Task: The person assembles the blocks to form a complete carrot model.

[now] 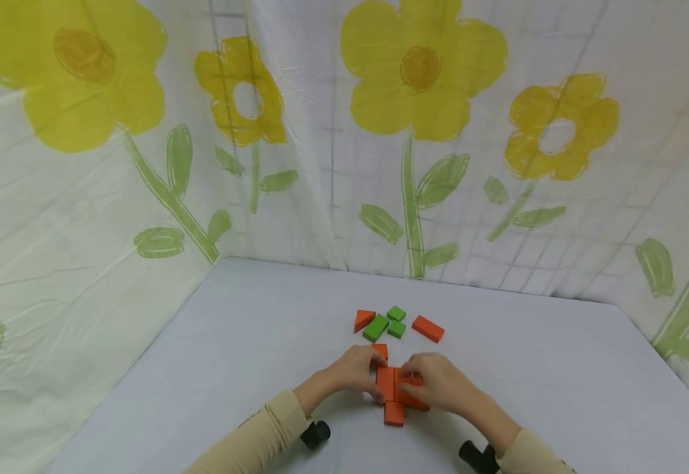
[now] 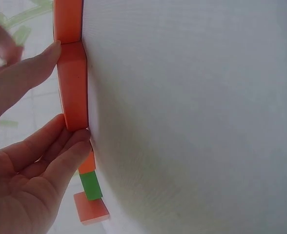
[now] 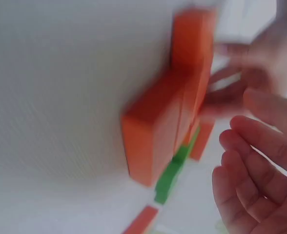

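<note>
Well short of the far edge of the desk [image 1: 231, 368], red blocks [image 1: 394, 415] are laid touching; a long block [image 1: 385, 384] is pinched endwise by the left grip [image 1: 353, 368], seemingly so alignment is kept; the right grip [image 1: 437, 383] is parted just beside it.

Onto the pale table [image 1: 202, 368]: well in from the far edge lies a green block [image 1: 376, 328], two small green blocks [image 1: 396, 328] just beside it! Red triangle [image 1: 364, 319] towards the left edge, red block [image 1: 428, 328] towards the right; farther from the far edge, a red cluster [image 1: 385, 383].
</note>
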{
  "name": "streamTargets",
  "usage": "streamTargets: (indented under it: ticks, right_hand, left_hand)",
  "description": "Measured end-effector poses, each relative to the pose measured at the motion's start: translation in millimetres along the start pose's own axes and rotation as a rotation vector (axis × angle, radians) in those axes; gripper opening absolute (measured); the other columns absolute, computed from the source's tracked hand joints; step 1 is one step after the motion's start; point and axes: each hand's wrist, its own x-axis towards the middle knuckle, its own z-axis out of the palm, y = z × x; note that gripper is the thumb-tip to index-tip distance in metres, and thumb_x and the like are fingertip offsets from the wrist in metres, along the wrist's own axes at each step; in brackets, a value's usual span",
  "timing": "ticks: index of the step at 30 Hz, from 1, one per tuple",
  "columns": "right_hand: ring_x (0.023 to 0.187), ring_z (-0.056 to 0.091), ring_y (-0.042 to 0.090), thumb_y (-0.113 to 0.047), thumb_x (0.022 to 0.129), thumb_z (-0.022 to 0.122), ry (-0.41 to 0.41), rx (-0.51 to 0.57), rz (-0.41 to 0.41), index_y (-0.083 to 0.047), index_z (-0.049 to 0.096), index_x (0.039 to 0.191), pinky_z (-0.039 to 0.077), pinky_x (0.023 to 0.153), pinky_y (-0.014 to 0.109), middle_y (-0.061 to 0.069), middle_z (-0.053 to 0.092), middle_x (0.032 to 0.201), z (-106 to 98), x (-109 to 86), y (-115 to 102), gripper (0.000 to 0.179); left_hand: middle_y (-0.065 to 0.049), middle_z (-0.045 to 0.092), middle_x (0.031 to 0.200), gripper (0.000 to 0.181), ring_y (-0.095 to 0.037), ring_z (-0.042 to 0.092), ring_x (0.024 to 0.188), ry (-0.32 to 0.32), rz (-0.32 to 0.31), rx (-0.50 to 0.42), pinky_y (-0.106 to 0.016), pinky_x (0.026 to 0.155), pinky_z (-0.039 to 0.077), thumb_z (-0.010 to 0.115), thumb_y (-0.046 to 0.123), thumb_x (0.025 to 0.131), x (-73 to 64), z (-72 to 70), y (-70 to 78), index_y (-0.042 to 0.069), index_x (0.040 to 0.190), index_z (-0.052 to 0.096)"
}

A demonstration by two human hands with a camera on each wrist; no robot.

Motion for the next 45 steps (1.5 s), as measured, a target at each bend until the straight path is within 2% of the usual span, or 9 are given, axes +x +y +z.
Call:
streamTargets:
  ticks: [5,9,12,15,19,26,33,39,45]
  right_hand:
    - [0.083,0.062,0.023,0.000,0.083,0.073,0.019,-0.062,-0.019,0.001,0.072,0.098,0.054,0.072,0.032,0.006,0.069,0.090,-4.4,31.9,14.4,0.015]
    - [0.094,0.063,0.029,0.003,0.084,0.071,-0.034,-0.068,-0.040,0.004,0.069,0.107,0.053,0.081,0.041,0.012,0.069,0.101,1.3,52.9,22.3,0.024]
    - [0.101,0.062,0.031,0.001,0.084,0.071,-0.081,-0.036,-0.020,0.004,0.068,0.113,0.051,0.086,0.045,0.014,0.068,0.108,6.1,63.0,24.4,0.029]
    - [0.092,0.062,0.027,0.000,0.084,0.071,-0.102,-0.021,0.013,0.004,0.068,0.111,0.052,0.083,0.043,0.013,0.068,0.105,9.9,69.3,24.3,0.027]
    - [0.077,0.055,0.018,-0.001,0.082,0.073,-0.088,-0.030,0.042,0.001,0.071,0.103,0.052,0.075,0.036,0.007,0.069,0.094,10.9,70.9,25.1,0.021]
    - [0.080,0.061,0.019,-0.007,0.078,0.078,0.003,-0.045,0.024,0.001,0.072,0.097,0.052,0.073,0.034,0.005,0.069,0.090,-0.3,59.1,34.6,0.022]
    - [0.081,0.064,0.023,-0.006,0.078,0.079,0.041,-0.032,0.022,-0.001,0.072,0.097,0.054,0.071,0.033,0.001,0.069,0.087,-17.3,27.2,37.2,0.021]
    - [0.082,0.063,0.021,-0.006,0.077,0.079,0.017,0.020,0.041,-0.002,0.072,0.099,0.054,0.072,0.034,-0.002,0.069,0.090,-22.7,-4.8,29.5,0.024]
    - [0.079,0.061,0.014,-0.008,0.075,0.080,-0.026,0.064,0.041,-0.003,0.072,0.099,0.054,0.071,0.031,-0.003,0.067,0.091,-18.1,-28.8,20.6,0.026]
  left_hand:
    - [0.002,0.064,0.094,0.044,-0.008,0.051,0.083,0.007,0.011,-0.009,-0.022,0.077,0.046,0.088,0.014,0.069,-0.6,-0.3,-1.9,0.003,0.107,0.068]
    - [0.001,0.064,0.094,0.044,-0.008,0.051,0.083,0.012,0.026,-0.017,-0.021,0.076,0.046,0.088,0.013,0.068,-0.9,-0.3,-2.1,0.002,0.106,0.068]
    - [0.001,0.064,0.095,0.045,-0.007,0.051,0.084,0.014,0.030,-0.017,-0.021,0.077,0.046,0.089,0.013,0.068,-1.0,-0.1,-0.8,0.002,0.107,0.068]
    - [0.001,0.064,0.095,0.046,-0.007,0.051,0.084,0.017,0.035,-0.009,-0.020,0.077,0.046,0.089,0.014,0.068,-0.6,0.4,0.7,0.001,0.107,0.068]
    - [0.002,0.064,0.094,0.046,-0.007,0.051,0.083,0.015,0.037,-0.007,-0.019,0.076,0.046,0.089,0.014,0.068,0.1,1.3,2.6,0.001,0.106,0.068]
    - [0.002,0.064,0.093,0.045,-0.007,0.051,0.081,0.000,0.006,-0.017,-0.020,0.076,0.047,0.088,0.013,0.069,-0.4,0.4,3.1,0.002,0.108,0.069]
    - [0.001,0.064,0.097,0.046,-0.008,0.052,0.086,0.004,-0.007,0.011,-0.023,0.081,0.048,0.088,0.014,0.070,-0.5,0.3,1.7,0.003,0.110,0.069]
    - [0.001,0.063,0.099,0.046,-0.009,0.052,0.087,0.005,-0.018,0.011,-0.024,0.081,0.048,0.087,0.014,0.070,-1.3,-0.2,2.5,0.004,0.111,0.068]
    - [0.002,0.062,0.098,0.046,-0.009,0.051,0.086,0.003,-0.021,0.009,-0.024,0.081,0.047,0.087,0.014,0.070,-1.3,0.9,3.1,0.004,0.111,0.068]
